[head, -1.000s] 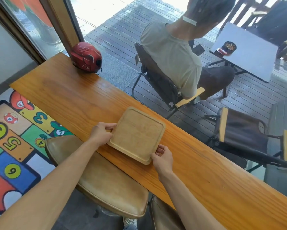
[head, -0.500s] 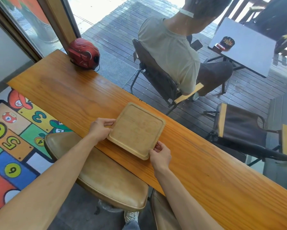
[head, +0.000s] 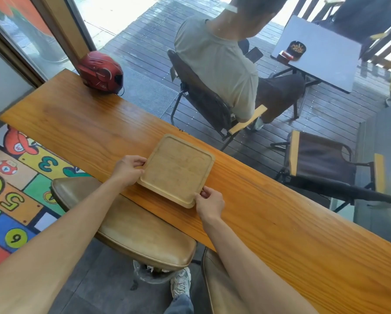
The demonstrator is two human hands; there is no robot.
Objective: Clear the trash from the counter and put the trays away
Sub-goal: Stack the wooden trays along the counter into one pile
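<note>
A square, pale wooden tray (head: 178,169) with a raised rim lies flat on the long orange-brown wooden counter (head: 280,234), and nothing sits in it. My left hand (head: 127,169) grips the tray's left edge, fingers curled over the rim. My right hand (head: 210,202) pinches its near right corner. Both forearms reach in from the bottom of the view.
A red helmet (head: 100,73) rests at the counter's far left end. A tan leather stool (head: 133,225) stands under the counter below my arms. Beyond the glass, a person (head: 219,62) sits on a chair by a grey table (head: 319,53). A colourful number mat (head: 11,184) covers the floor at left.
The tray and both hands have stayed together in the same grip; the view has drifted slightly, and the tray sits a little farther onto the counter.
</note>
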